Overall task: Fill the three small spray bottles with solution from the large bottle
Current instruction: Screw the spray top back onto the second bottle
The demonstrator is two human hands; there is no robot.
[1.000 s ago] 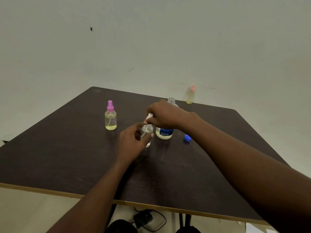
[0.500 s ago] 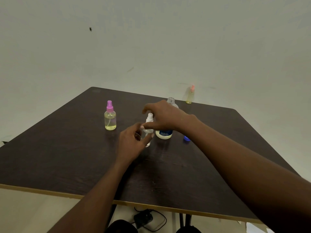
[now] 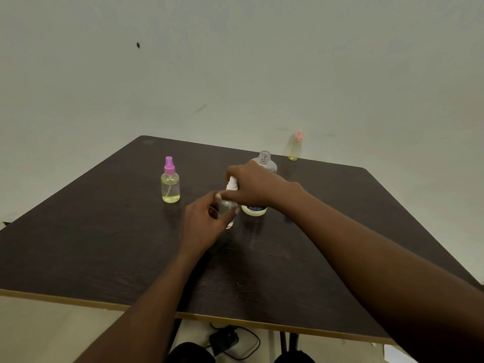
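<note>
A small clear spray bottle (image 3: 228,208) with a white spray top (image 3: 232,184) stands at the table's middle. My left hand (image 3: 203,223) holds its body from the left. My right hand (image 3: 255,186) grips the white top from the right and above. Just behind my right hand stands the large clear bottle (image 3: 264,163), uncapped, with a blue label and pale liquid at its bottom. A pink-topped spray bottle (image 3: 170,182) holding yellowish solution stands to the left. A third small bottle (image 3: 295,146) with an orange-pink top sits at the far edge.
The dark wooden table (image 3: 104,244) has a light front edge, and a pale wall stands close behind its far edge. A black adapter with a cable (image 3: 225,339) lies on the floor below the front edge.
My right hand has turned on the white spray top, its fingers shifting to the left. My right forearm now hides the blue cap that lay to the right of the large bottle.
</note>
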